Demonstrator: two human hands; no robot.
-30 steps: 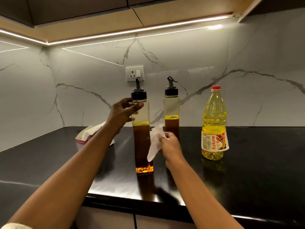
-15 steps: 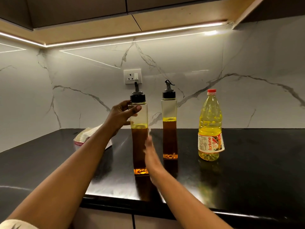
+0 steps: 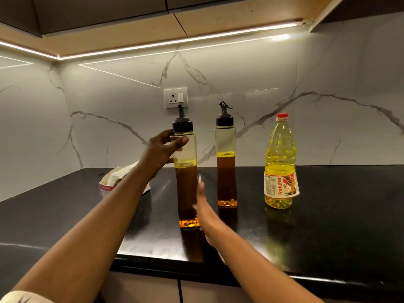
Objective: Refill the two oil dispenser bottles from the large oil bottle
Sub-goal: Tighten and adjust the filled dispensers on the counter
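Left hand (image 3: 161,152) grips the near square clear oil dispenser bottle (image 3: 185,184); the blurred right hand (image 3: 204,207), grip unclear, lies beside it, between it and the matching second dispenser bottle (image 3: 226,171), the large yellow plastic oil bottle (image 3: 280,162) well right.

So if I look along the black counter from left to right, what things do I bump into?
Tissue box → nearer oil dispenser bottle → farther oil dispenser bottle → large Fortune oil bottle.
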